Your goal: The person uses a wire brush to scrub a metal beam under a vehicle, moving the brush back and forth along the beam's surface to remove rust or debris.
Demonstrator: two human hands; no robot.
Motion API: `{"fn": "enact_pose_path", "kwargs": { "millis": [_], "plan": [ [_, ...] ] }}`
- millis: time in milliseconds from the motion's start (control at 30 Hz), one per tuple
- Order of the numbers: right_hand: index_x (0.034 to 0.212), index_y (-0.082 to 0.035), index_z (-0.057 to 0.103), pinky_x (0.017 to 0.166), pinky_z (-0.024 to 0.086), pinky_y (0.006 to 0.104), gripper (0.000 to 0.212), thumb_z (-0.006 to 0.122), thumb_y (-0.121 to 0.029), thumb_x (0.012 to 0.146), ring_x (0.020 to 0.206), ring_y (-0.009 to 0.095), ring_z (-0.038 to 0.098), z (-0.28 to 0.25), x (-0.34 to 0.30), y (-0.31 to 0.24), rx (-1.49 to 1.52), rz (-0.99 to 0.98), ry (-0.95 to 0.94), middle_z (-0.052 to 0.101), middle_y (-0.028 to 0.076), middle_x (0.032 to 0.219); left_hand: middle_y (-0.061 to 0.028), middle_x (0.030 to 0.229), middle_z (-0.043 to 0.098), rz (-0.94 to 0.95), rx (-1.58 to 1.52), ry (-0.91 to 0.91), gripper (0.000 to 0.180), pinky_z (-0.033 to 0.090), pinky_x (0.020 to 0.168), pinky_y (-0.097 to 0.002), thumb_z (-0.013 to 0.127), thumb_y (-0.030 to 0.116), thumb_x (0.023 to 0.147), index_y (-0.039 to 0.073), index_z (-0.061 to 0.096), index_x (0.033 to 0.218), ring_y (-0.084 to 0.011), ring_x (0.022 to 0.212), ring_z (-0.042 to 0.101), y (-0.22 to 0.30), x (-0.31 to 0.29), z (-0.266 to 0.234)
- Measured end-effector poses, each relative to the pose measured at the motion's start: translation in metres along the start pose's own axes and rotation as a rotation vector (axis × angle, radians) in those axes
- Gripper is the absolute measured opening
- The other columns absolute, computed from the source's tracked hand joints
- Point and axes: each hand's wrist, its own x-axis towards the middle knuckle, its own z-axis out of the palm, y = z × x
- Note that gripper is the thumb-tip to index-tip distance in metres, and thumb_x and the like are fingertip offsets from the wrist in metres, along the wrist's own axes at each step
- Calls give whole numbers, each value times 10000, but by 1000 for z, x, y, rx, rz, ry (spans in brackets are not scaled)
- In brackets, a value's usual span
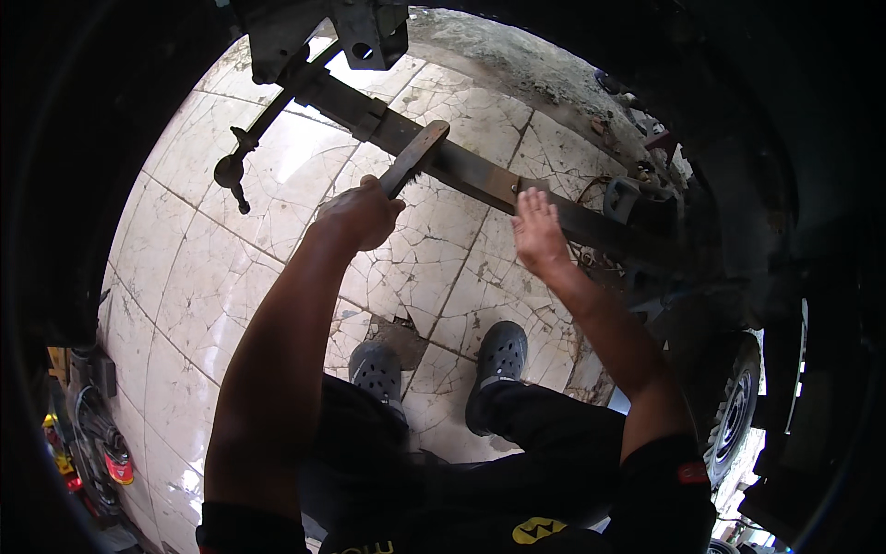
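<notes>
My left hand is closed round the handle of a wire brush, whose dark bristles show along its lower side. The far end of the brush overlaps a long, dark leaf spring that slants down from upper left to right; whether the bristles touch it I cannot tell. On the right, my right hand lies open, fingers stretched out and together, with the fingertips at the spring beside a small bolt and a brownish patch.
A steel rod with a ball joint hangs at upper left, next to metal brackets. Dark vehicle parts surround the view. Cracked tiles cover the floor. A wheel stands at right; a red can and tools lie at lower left.
</notes>
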Motion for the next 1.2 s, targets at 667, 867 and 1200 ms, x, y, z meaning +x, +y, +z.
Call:
{"fn": "enact_pose_path", "kwargs": {
  "millis": [667,867,1200],
  "plan": [
    [1423,36,388,1157,238,485,565,316,-367,1033,1401,384,324,1,-1,12,-8,-68,9,363,239,1493,-197,988,653,6,-43,3,530,577,582,-368,455,421,989,-50,441,1232,-276,728,689,-2,0,0],
    [1426,29,388,1160,231,478,555,334,-351,1025,1412,391,302,-22,7,65,-79,250,-105,346,236,1505,-203,978,653,-4,-27,-8,549,576,579,-369,453,428,988,-56,423,1246,-278,731,691,4,1,1],
    [1432,31,374,1163,227,483,559,337,-347,1022,1412,367,311,-18,1,43,-69,81,-42,348,225,1508,-184,915,652,-8,-12,5,550,563,558,-373,456,426,985,-58,425,1244,-275,674,680,3,1,1]
  ]
}}
